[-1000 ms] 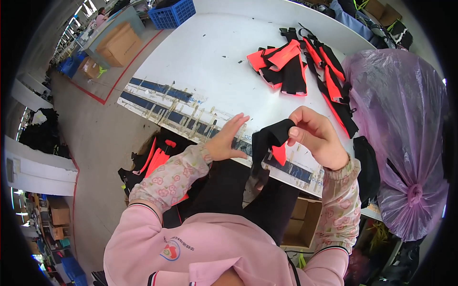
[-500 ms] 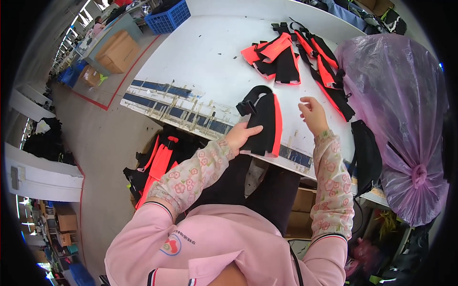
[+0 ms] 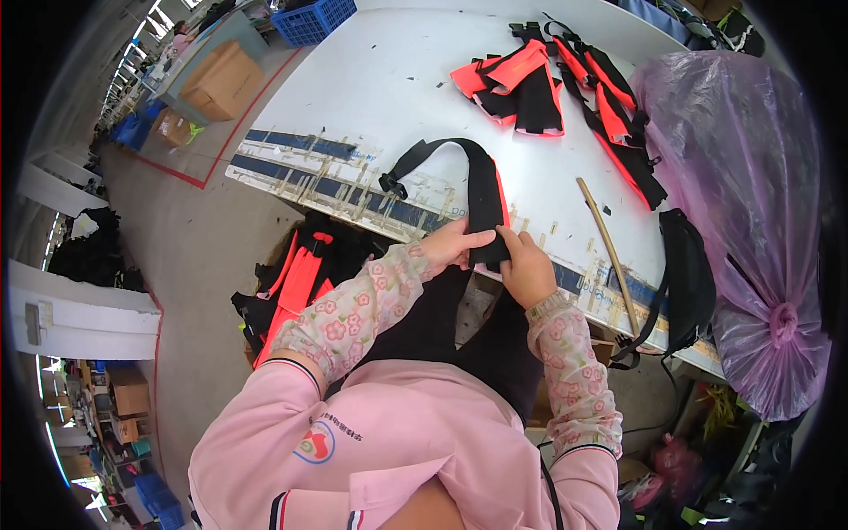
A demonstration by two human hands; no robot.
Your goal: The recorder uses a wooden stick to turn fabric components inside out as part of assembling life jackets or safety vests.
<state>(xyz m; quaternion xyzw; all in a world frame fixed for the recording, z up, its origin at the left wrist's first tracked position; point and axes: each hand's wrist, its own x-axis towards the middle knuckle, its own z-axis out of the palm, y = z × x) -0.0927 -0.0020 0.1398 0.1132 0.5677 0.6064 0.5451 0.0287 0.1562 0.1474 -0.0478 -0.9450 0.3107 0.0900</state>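
Partly hidden, partly cropped
Cannot fully see the left hand [image 3: 450, 244] behind the black strap [image 3: 485, 199], nor the blue crate [image 3: 311, 25] past the top edge.

the pink shirt [image 3: 389, 424] bore a small printed emblem [image 3: 315, 443] on its chest: a red shape within a ring, partly blue. beside the emblem ran a slanting line of small dark characters [image 3: 344, 429].

blue lettering stood in places along the near edge of the worn white surface [image 3: 397, 79]. a short bit of print [image 3: 369, 156] sat by the end of the upper dark blue strip [image 3: 300, 143], too small to read. another blue fragment [image 3: 458, 212] showed near the middle of that edge, and larger capitals [image 3: 608, 290] stood further right, partly worn or covered.
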